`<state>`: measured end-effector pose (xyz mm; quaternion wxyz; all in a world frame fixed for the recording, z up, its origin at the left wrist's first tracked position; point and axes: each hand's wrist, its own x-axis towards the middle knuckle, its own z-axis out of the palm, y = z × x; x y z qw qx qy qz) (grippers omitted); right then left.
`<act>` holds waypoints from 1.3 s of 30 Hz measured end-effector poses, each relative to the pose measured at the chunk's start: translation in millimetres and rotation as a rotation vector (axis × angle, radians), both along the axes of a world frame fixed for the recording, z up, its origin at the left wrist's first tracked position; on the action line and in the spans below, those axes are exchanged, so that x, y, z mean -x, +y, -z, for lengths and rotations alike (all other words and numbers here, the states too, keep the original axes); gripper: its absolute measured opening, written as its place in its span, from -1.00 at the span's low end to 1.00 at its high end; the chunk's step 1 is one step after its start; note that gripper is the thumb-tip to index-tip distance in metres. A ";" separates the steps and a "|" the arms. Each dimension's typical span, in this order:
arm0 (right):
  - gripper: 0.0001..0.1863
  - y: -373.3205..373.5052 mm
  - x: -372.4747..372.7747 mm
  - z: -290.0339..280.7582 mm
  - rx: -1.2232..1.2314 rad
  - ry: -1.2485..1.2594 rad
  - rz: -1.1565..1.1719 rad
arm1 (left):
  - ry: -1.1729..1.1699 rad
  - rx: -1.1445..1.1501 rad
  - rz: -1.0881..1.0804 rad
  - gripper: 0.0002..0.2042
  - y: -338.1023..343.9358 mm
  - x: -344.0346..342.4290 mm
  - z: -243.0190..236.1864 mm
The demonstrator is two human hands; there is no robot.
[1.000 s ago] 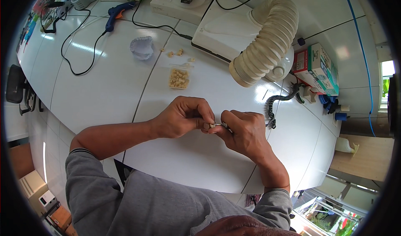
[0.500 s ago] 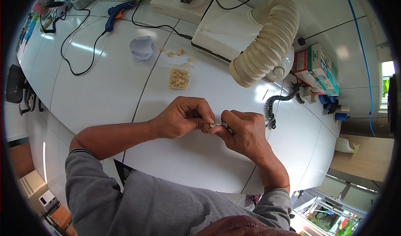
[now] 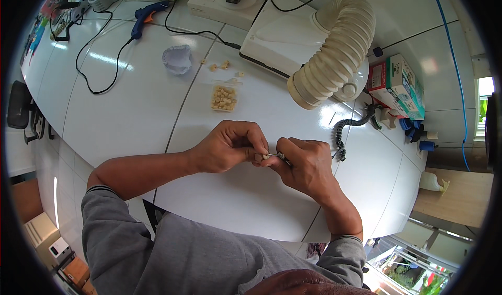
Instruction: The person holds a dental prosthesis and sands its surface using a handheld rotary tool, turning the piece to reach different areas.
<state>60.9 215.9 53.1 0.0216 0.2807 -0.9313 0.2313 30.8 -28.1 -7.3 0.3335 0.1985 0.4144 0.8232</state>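
Closely pinched: a small cream piece beside a metal tip

The left hand (image 3: pixel 232 146) is closed in a fingertip pinch on a small cream-coloured tooth-like piece (image 3: pixel 265 157), held above the glossy white tiled desk (image 3: pixel 235 206), inward from the middle of its near edge. The right hand (image 3: pixel 306 167) is closed around a slim tool with a thin metal shank (image 3: pixel 281 156), mostly hidden by the fingers; whether the tip touches the piece cannot be told.

Farther from the near edge lies a clear plastic container (image 3: pixel 227 84) of similar cream bits, with a few loose cream bits (image 3: pixel 225 65) beyond it and a white arch-shaped cast (image 3: pixel 178 60) to their left.

The piece looks light and stiff, perhaps brittle at any thin rim, and small enough to slip or twist. Its opposite sides seem the best hold, thumb against fingertip, with skin clear of the metal shank.
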 end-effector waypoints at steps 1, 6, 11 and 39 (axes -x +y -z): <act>-0.40 -0.2 0.1 0.0 0.000 0.000 0.001 | 0.008 0.008 0.001 -0.84 0.1 0.3 0.2; -0.40 -0.7 -0.3 -2.0 -0.011 0.008 0.004 | 0.008 0.012 -0.008 -0.83 0.0 -0.1 0.2; -0.40 -0.1 -0.4 0.5 0.000 0.006 0.001 | 0.003 0.005 -0.011 -0.84 0.3 -1.0 1.9; -0.41 -0.1 0.2 3.4 0.021 0.004 0.010 | 0.008 0.011 -0.009 -0.84 0.3 -0.1 -0.9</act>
